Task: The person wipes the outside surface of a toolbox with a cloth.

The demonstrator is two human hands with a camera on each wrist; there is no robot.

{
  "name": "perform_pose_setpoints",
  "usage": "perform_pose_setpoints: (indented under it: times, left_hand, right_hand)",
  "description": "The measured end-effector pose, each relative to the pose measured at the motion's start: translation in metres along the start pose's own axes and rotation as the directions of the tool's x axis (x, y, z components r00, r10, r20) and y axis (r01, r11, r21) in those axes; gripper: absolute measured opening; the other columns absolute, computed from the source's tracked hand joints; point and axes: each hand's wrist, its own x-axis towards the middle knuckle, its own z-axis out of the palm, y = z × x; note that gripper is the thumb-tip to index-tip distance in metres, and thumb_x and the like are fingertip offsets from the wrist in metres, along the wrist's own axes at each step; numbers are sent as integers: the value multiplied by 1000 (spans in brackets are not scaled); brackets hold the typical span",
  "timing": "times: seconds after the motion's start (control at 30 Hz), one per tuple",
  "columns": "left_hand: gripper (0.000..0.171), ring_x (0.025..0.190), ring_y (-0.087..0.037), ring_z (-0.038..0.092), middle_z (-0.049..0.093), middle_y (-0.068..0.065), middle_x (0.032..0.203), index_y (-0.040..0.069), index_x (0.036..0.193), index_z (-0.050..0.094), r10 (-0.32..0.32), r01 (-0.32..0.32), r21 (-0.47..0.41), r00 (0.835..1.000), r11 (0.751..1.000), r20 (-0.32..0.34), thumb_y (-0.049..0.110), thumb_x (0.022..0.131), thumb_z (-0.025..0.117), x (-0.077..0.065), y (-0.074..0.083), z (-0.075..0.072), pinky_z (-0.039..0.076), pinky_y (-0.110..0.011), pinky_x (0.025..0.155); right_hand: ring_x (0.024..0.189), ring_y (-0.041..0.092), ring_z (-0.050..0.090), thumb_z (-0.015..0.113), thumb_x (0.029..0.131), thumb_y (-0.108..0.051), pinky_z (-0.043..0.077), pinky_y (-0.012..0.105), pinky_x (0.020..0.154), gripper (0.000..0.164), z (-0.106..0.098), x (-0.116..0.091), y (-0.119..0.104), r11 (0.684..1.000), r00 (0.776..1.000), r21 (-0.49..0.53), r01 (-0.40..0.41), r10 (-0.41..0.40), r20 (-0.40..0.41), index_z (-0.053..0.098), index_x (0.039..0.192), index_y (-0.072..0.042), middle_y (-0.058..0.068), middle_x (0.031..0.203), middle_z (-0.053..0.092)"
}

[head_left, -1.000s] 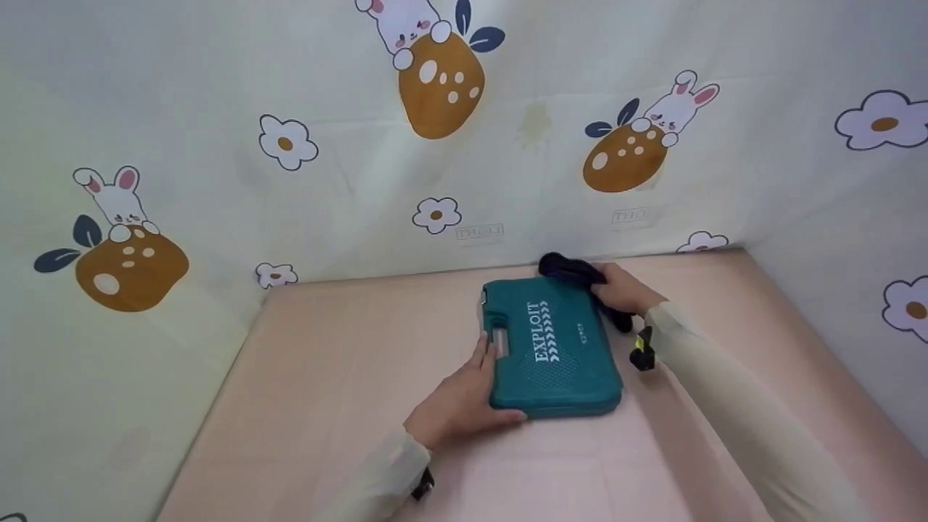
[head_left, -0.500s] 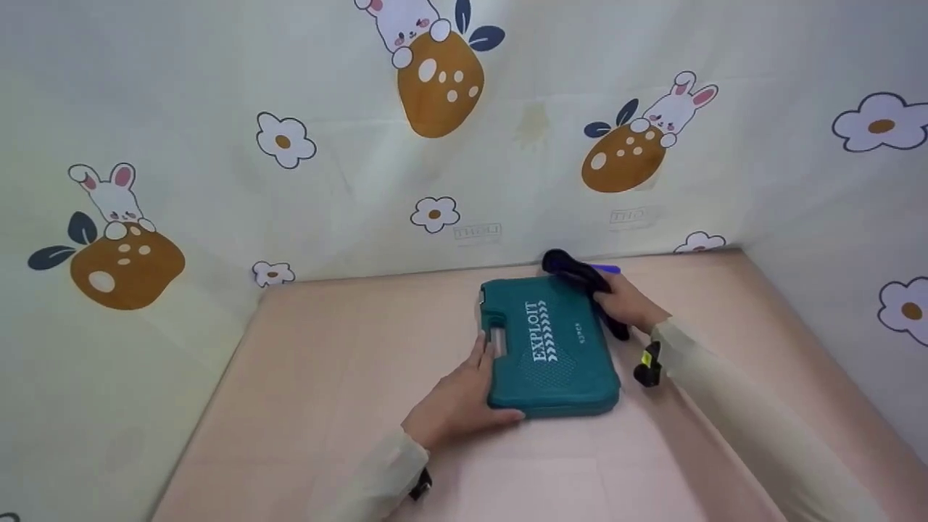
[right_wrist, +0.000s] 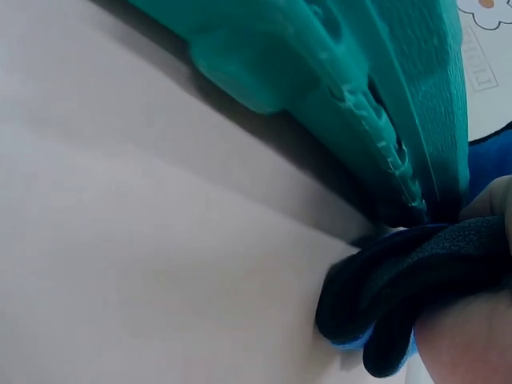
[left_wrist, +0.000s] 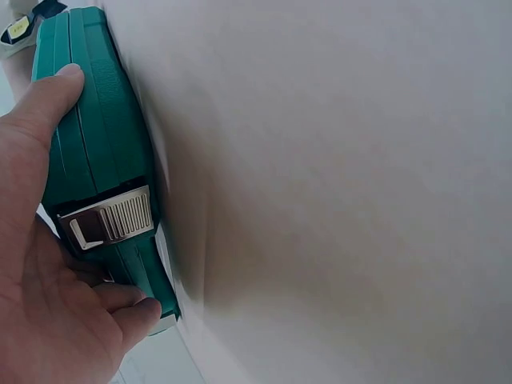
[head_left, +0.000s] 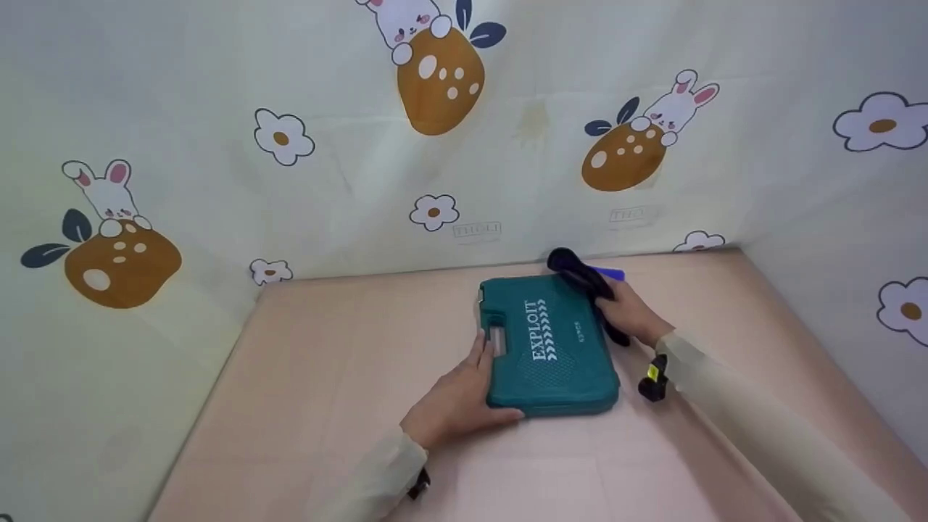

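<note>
A green plastic tool case (head_left: 558, 377), printed EXPLOIT, lies flat on the table with its handle side to the left. My left hand (head_left: 464, 399) holds its near left corner, thumb along the near side and fingers at the handle cutout. In the left wrist view a metal latch (left_wrist: 112, 220) shows between thumb and fingers. At the case's far right corner, my right hand (head_left: 631, 312) grips a soft black padded cloth piece (head_left: 576, 272) with blue on it. That cloth lies against the case's edge; its exact kind is unclear. A blue strip (head_left: 609, 273) shows behind the right hand.
The pinkish table (head_left: 348, 348) extends around the case. A pale curtain-like backdrop (head_left: 348, 188) with rabbits and flowers stands close behind the case and along both sides. Each wrist wears a small black device (head_left: 654, 377).
My right hand has shifted slightly right and toward me, drawing the black cloth piece with it. The blue strip has come into view behind it. My left hand and the case stay nearly still.
</note>
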Motion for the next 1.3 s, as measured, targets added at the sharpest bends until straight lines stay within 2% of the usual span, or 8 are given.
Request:
perform_pose_setpoints:
  times: [0.3,0.63,0.93,1.3]
  left_hand:
    - [135,146,-29,31,3,-13,169,3,162,-1,50,-49,38,999,998,-22,81,75,66,1,-2,1,35,-43,112]
    - [138,147,-29,29,3,-12,169,5,162,-5,32,-32,14,999,999,3,83,73,65,2,-2,2,33,-42,113]
    - [135,148,-30,27,1,-11,169,8,163,-3,27,-27,21,1000,999,3,83,74,65,2,-1,1,32,-43,113]
    - [137,146,-31,32,6,-14,168,4,162,-2,38,-37,36,999,999,-15,83,74,65,1,-2,2,35,-45,112]
  right_hand:
    - [138,35,38,42,99,7,22,53,117,55,8,-13,1,995,994,43,89,-86,-65,35,154,7,26,152,42]
    - [136,36,39,43,101,5,19,56,116,57,10,-26,1,995,997,88,46,-41,-64,30,157,5,26,155,37]
    - [136,33,40,44,101,5,23,53,116,54,15,-37,2,993,993,87,84,-76,-87,35,155,4,24,151,43]
    - [146,36,28,42,102,4,19,52,117,57,24,-55,-2,991,993,108,82,-72,-90,26,157,6,25,156,35]
